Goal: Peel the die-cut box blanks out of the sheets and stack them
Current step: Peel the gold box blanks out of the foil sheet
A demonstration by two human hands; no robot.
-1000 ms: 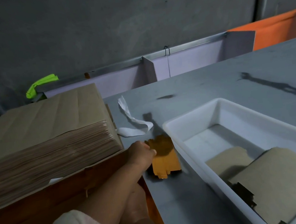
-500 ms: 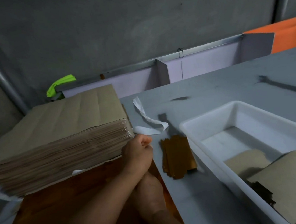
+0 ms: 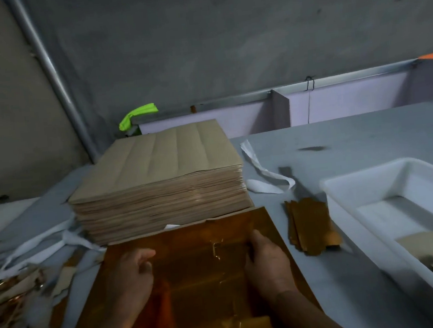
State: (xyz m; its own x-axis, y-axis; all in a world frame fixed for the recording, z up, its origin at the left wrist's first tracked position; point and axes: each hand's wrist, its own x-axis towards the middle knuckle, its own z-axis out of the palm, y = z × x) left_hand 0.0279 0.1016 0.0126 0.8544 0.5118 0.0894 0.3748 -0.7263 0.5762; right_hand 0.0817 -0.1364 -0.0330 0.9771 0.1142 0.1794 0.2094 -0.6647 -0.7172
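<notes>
Head view looks down on a gold foil die-cut sheet point(image 3: 196, 286) lying flat on the grey table point(image 3: 340, 134), straight in front of the person, its far edge touching the foot of a tall stack of brown sheets point(image 3: 159, 186). Left hand point(image 3: 130, 274) rests on the left part of the gold sheet with fingers loosely curled and the thumb out, gripping nothing that can be seen. Right hand point(image 3: 265, 260) sits on the sheet's right part with fingers bent down onto the foil; whether they pinch an edge cannot be told. Just right of the sheet lies a small pile of peeled gold blanks point(image 3: 310, 226), beside a white plastic tray point(image 3: 346, 185) holding brown card pieces. A white paper strip point(image 3: 265, 177) curls behind the pile, and torn scraps point(image 3: 11, 305) litter the left side.
</notes>
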